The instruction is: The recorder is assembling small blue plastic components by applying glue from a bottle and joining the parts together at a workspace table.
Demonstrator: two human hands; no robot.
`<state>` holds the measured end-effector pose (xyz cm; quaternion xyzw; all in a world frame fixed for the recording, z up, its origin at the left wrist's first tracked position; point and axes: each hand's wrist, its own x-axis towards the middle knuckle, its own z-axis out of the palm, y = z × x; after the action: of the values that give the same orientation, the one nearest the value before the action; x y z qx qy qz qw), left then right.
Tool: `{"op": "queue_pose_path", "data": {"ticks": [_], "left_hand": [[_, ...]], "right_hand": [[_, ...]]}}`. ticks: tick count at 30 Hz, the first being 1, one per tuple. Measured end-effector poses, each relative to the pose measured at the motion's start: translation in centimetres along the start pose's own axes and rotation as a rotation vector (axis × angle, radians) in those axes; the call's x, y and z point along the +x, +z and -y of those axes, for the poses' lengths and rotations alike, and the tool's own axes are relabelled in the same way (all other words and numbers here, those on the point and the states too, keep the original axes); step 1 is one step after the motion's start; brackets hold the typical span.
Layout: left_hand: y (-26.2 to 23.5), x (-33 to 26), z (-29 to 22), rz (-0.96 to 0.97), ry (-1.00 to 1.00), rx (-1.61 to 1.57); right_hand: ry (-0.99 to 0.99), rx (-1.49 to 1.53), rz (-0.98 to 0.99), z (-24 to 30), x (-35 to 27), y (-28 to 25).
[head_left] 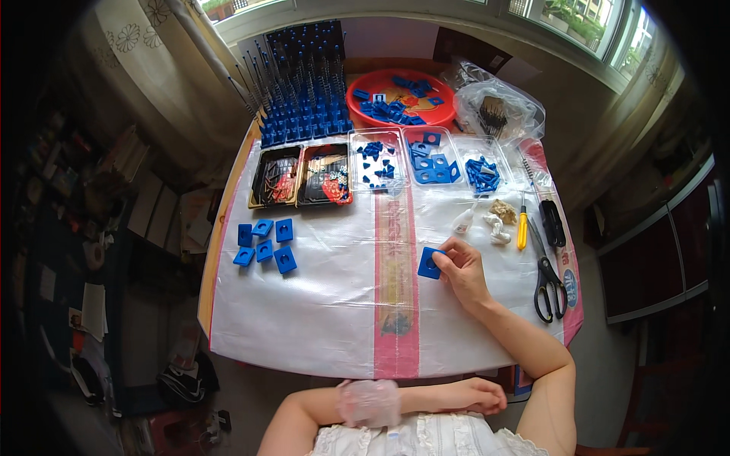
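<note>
Above the right half of the table, my right hand (464,272) pinches a flat blue square plate with a round hole (428,263) between thumb and fingers. Across my lap, below the table's front edge, lies my left forearm with a pink band around it. My left hand (473,395) rests there with its fingers loosely curled together, and nothing shows in them. Several similar blue plates (284,260) lie in a loose group on the left of the table. More such plates (433,169) fill a clear tray beyond my right hand.
At the back stand blue blocks with springs and rods (304,121), a red basin (449,114) and a plastic bag (525,95). Black trays (253,199) and clear trays of small blue parts (480,176) line up before them. Scissors (549,292) and a yellow-handled tool (522,231) lie right.
</note>
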<state>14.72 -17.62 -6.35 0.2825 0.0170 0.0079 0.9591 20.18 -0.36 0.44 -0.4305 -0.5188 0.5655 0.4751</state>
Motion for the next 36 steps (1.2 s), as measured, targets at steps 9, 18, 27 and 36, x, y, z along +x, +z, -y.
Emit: {"op": "queue_pose_path", "data": {"ticks": [9, 18, 27, 36], "left_hand": [[4.1, 7.4, 1.4, -0.268, 0.210, -0.440], [0.1, 9.6, 4.3, -0.095, 0.036, -0.926], [1.2, 11.5, 5.1, -0.085, 0.016, -0.752], [3.2, 9.2, 1.3, -0.198, 0.091, -0.817]], "right_hand": [[-0.015, 0.034, -0.016, -0.2, 0.2, -0.4], [-0.024, 0.009, 0.002, 0.0, 0.3, -0.1], [0.000, 0.036, 0.023, -0.1, 0.3, -0.3], [-0.001, 0.033, 0.026, -0.6, 0.4, -0.6]]}}
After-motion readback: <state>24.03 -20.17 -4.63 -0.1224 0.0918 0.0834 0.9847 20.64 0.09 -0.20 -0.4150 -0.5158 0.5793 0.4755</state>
